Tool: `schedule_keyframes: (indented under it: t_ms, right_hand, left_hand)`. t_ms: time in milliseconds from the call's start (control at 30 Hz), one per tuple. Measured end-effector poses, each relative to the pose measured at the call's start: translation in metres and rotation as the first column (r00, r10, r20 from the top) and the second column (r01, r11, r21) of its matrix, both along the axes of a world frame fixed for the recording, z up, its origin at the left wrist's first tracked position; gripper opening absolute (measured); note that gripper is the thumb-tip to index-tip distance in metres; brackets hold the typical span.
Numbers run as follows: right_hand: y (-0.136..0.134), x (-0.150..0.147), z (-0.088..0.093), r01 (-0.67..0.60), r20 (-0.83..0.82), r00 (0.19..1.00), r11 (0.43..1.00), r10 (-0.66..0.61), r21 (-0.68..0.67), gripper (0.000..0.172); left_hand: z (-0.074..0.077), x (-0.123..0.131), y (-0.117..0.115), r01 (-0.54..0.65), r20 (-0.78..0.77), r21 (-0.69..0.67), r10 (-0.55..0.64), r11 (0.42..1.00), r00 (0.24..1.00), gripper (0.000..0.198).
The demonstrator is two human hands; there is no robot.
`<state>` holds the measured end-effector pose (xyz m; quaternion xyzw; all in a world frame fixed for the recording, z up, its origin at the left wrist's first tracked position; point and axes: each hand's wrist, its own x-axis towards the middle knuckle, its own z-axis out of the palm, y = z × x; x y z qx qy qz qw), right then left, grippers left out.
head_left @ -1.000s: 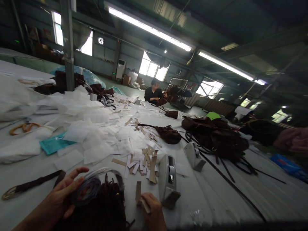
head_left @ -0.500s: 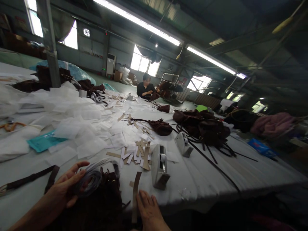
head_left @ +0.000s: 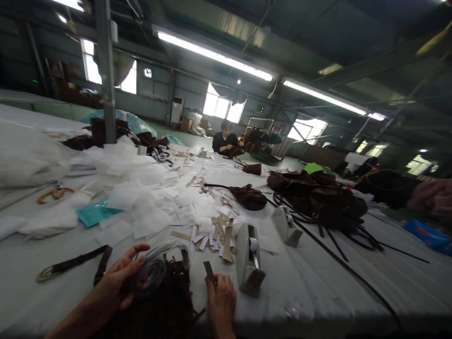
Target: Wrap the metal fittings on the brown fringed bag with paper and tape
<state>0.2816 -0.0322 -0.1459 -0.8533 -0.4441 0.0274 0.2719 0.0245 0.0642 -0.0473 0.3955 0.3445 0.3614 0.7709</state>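
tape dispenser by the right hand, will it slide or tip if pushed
The tape dispenser looks blocky with a broad base flat on the table, so it would probably slide rather than tip. It seems rigid, likely heavy for its size.

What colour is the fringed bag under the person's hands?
Dark brown. The fringed bag shows best in the head view, at the bottom centre.

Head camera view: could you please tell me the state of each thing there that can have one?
left hand: closed on the plastic-wrapped coil
right hand: pinching the brown strip, which sticks up
fringed bag: lying on the table between the hands
near tape dispenser: upright, roll loaded
ringed strap: lying flat, loose
ceiling tube lights: lit
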Motion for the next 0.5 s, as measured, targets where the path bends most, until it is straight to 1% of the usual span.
schedule_keyframes:
  t_ms: [33,100,200,267,300,367,433,500]
  right_hand:
    - [0.000,0.001,-0.003,-0.025,-0.031,0.999,0.999,0.026,0.028,0.021]
    - [-0.001,0.003,-0.010,-0.055,-0.134,0.988,0.990,0.072,0.127,0.029]
    - [0.002,0.001,-0.018,-0.006,-0.273,0.957,0.943,0.102,0.332,0.045]
    - [0.006,-0.002,-0.016,0.041,-0.296,0.951,0.916,0.087,0.400,0.054]
    - [0.007,-0.005,-0.012,0.059,-0.305,0.949,0.912,0.074,0.406,0.055]
    - [0.010,-0.016,0.001,0.076,-0.359,0.930,0.917,0.076,0.392,0.053]
    - [0.010,-0.034,0.018,0.048,-0.443,0.885,0.920,0.141,0.389,0.048]
    - [0.010,-0.058,0.032,-0.010,-0.502,0.831,0.909,0.240,0.417,0.045]
  left_hand:
    - [-0.002,0.001,0.001,-0.011,0.002,0.006,0.011,1.000,1.000,0.062]
    - [-0.006,0.002,0.002,-0.025,0.008,0.019,0.024,1.000,1.000,0.063]
    - [-0.011,0.005,0.003,-0.036,0.016,0.034,0.036,0.999,0.999,0.060]
    - [-0.013,0.007,0.002,-0.049,0.022,0.036,0.048,0.998,0.999,0.057]
    - [-0.013,0.008,0.002,-0.056,0.024,0.038,0.055,0.998,0.998,0.056]
    - [-0.011,0.010,0.002,-0.061,0.023,0.048,0.060,0.997,0.998,0.056]
    - [-0.008,0.012,0.001,-0.075,0.009,0.076,0.075,0.994,0.997,0.056]
    - [-0.004,0.014,0.000,-0.091,-0.018,0.119,0.094,0.989,0.995,0.056]
